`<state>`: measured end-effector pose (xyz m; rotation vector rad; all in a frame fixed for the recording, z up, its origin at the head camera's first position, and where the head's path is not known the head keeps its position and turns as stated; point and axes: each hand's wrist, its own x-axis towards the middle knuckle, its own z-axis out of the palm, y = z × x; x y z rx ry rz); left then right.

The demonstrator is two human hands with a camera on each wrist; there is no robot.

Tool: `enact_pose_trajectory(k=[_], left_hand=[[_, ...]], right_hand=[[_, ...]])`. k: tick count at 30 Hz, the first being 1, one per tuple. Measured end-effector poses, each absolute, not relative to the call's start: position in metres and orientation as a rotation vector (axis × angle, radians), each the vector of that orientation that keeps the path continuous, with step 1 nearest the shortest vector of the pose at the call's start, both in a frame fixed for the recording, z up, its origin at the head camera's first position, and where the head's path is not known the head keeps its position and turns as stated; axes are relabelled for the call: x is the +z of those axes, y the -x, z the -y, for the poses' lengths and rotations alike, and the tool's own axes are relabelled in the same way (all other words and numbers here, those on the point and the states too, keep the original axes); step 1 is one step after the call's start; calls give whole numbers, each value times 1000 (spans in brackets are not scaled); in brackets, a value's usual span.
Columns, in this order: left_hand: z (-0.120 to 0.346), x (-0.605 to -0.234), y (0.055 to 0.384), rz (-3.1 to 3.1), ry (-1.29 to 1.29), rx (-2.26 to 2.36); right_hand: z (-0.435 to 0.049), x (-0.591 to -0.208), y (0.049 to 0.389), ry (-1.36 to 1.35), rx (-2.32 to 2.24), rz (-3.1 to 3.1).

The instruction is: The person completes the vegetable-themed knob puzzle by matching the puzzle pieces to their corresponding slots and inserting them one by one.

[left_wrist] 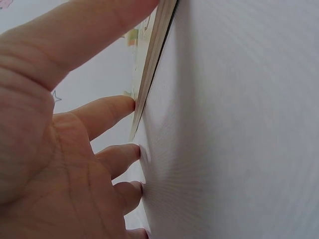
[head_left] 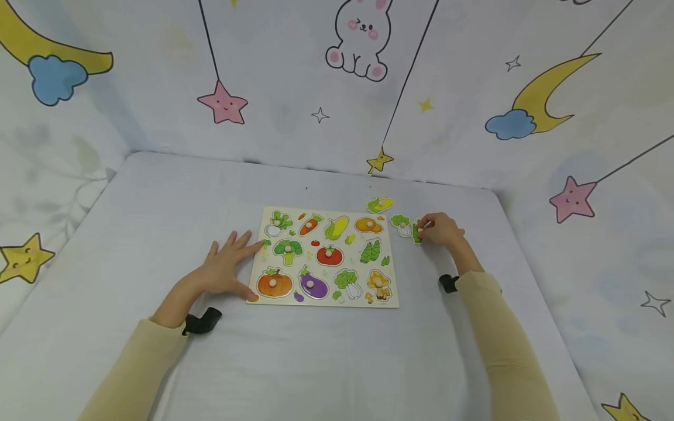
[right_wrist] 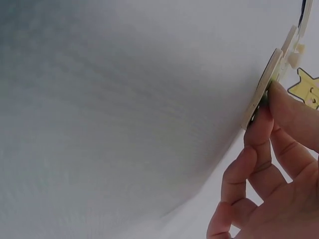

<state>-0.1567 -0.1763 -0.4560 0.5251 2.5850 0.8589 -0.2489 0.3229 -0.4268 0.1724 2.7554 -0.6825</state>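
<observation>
A wooden vegetable puzzle board [head_left: 310, 304] lies flat on the white table. My left hand [head_left: 223, 269] has its fingers spread at the board's left edge, thumb at the lower corner and index finger higher up; the left wrist view shows those fingertips against the board's side [left_wrist: 149, 64]. Beyond the board's right side, my right hand [head_left: 441, 229] pinches a green vegetable puzzle piece [right_wrist: 261, 89] between thumb and index finger. Its picture is mostly hidden by the fingers. Beside it lies a bok choy piece [head_left: 401, 225], and farther back a corn piece [head_left: 380, 204].
Knobbed pieces such as the tomato [head_left: 329, 255], eggplant [head_left: 313, 285] and pumpkin [head_left: 274, 285] sit in the board. No knobs show on the corn place [head_left: 336, 228], the green vegetable place [head_left: 371, 251] or the bok choy place [head_left: 348, 284]. A patterned cloth backdrop [head_left: 295, 70] rises behind the table.
</observation>
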Motion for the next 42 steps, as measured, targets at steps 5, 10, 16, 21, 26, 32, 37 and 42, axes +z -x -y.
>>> enact_pose_trajectory(k=[5, 10, 16, 21, 26, 32, 37, 42], left_hand=[[176, -457, 156, -2575, -526, 869], [176, -457, 157, -2582, -528, 858], [177, -458, 158, -2601, -525, 834], [178, -458, 158, -2600, -530, 836], [177, -457, 158, -2597, -529, 840], [177, -458, 159, -2601, -532, 829], [177, -460, 159, -2603, -547, 834], [178, -460, 159, -2608, -545, 833]], right_hand=[[-323, -426, 244, -148, -659, -2787], [-315, -418, 233, -112, -671, -2890], [-281, -412, 216, -34, -774, -2887], [-249, -418, 206, 69, -747, -2822], [-227, -425, 200, 174, -670, -2805], [-213, -427, 199, 209, -607, -2796], [-209, -429, 201, 194, -588, -2782], [-207, -430, 202, 189, -557, -2781]])
